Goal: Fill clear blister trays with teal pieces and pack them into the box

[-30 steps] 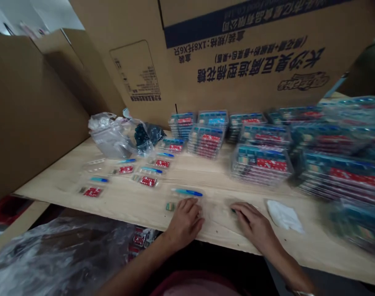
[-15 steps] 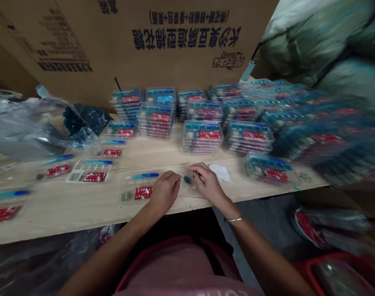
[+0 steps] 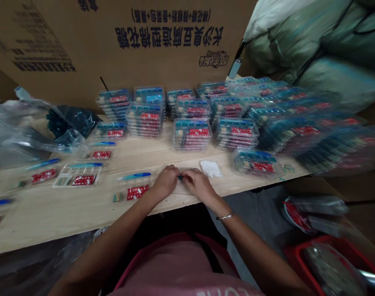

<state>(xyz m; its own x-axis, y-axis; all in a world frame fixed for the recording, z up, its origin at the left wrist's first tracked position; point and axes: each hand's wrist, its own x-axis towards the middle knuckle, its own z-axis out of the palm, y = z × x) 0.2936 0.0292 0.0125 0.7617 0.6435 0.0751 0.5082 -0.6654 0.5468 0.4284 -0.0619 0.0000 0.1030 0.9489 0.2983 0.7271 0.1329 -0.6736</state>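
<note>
My left hand [image 3: 166, 181] and my right hand [image 3: 199, 184] meet just above the table near its front edge. The fingertips of my right hand pinch a small dark teal piece [image 3: 180, 177], blurred and partly covered. My left hand is closed right beside it, and what its fingers hold is hidden. Left of my left hand lies a clear compartment tray with a blue pen [image 3: 134, 176], a red patterned packet [image 3: 137, 192] and a small pale green block [image 3: 117, 197]. A white tissue-like sheet [image 3: 210, 168] lies just behind my right hand.
Stacks of filled clear boxes [image 3: 192, 135] stand at the back and right. More trays [image 3: 78, 176] with pens and packets lie leftward, by a plastic bag of dark teal pieces [image 3: 70, 121]. A cardboard box [image 3: 169, 61] stands behind; a red basket [image 3: 298, 250] is below right.
The small teal piece lay on the table between my hands; now my right fingers pinch it. My hands have come together. The view has swung, so the whole scene sits further left.
</note>
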